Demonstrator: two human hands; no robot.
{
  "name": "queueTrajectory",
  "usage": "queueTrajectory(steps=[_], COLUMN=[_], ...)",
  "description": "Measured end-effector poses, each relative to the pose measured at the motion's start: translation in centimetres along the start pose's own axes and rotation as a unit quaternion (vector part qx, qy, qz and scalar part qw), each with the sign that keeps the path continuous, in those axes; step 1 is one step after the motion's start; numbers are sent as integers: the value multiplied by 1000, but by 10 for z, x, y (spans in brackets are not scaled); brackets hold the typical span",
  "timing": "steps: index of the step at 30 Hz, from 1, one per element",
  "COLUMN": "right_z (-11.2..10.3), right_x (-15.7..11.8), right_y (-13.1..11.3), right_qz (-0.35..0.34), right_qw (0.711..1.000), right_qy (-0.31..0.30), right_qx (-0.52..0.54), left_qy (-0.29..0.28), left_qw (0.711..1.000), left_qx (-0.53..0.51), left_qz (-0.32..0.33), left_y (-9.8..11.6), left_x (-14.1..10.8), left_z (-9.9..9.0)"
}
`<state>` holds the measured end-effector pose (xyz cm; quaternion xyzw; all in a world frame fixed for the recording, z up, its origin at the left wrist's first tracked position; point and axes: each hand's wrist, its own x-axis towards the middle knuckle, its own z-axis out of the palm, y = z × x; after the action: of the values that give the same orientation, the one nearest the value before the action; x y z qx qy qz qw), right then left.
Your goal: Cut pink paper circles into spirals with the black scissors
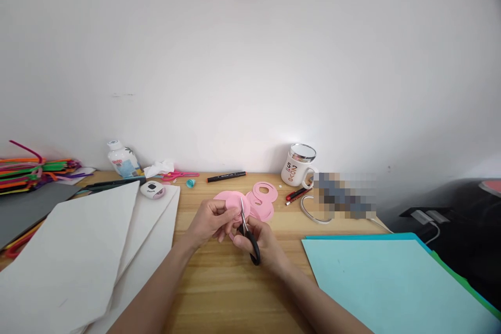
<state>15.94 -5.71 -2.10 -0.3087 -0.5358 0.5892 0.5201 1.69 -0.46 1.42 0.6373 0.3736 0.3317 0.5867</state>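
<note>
Between the thumb and fingers of my left hand [211,221] is a round piece of pink paper [234,202]. My right hand [261,242] grips black-handled scissors [253,248], its fingers in the loops. The metal blades point up and away from me and lie against the right part of the pink piece. Whether they are cutting through it I cannot tell. Just behind, pink paper cut-outs [267,214] with ring-like holes lie on the wooden table [219,292], partly hidden by the held piece and my hands.
White paper sheets [78,250] cover the left side, with a white tape dispenser [152,189] on them. Light-blue sheets [376,276] lie at right. Along the wall stand a white bottle [123,159] and a mug [299,166]; a black marker [226,177] and pink scissors [183,174] lie between.
</note>
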Motion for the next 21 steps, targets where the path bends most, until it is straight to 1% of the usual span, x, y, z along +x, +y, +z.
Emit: queueTrajectory(steps=[8, 12, 17, 21], right_z=[-1, 0, -2, -3], right_x=[-2, -2, -2, -1], right_y=[-5, -7, 0, 4], right_qz=[21, 35, 42, 35], right_qw=[1000, 999, 998, 998], right_qy=[4, 9, 14, 21], right_qx=[-2, 8, 34, 39], left_qy=[3, 22, 42, 57], left_qw=[1000, 999, 998, 996], left_qx=[-3, -4, 10, 32], left_qz=[17, 32, 52, 65], left_y=[2, 2, 0, 0], left_x=[-1, -1, 1, 2], left_z=[1, 1, 0, 0])
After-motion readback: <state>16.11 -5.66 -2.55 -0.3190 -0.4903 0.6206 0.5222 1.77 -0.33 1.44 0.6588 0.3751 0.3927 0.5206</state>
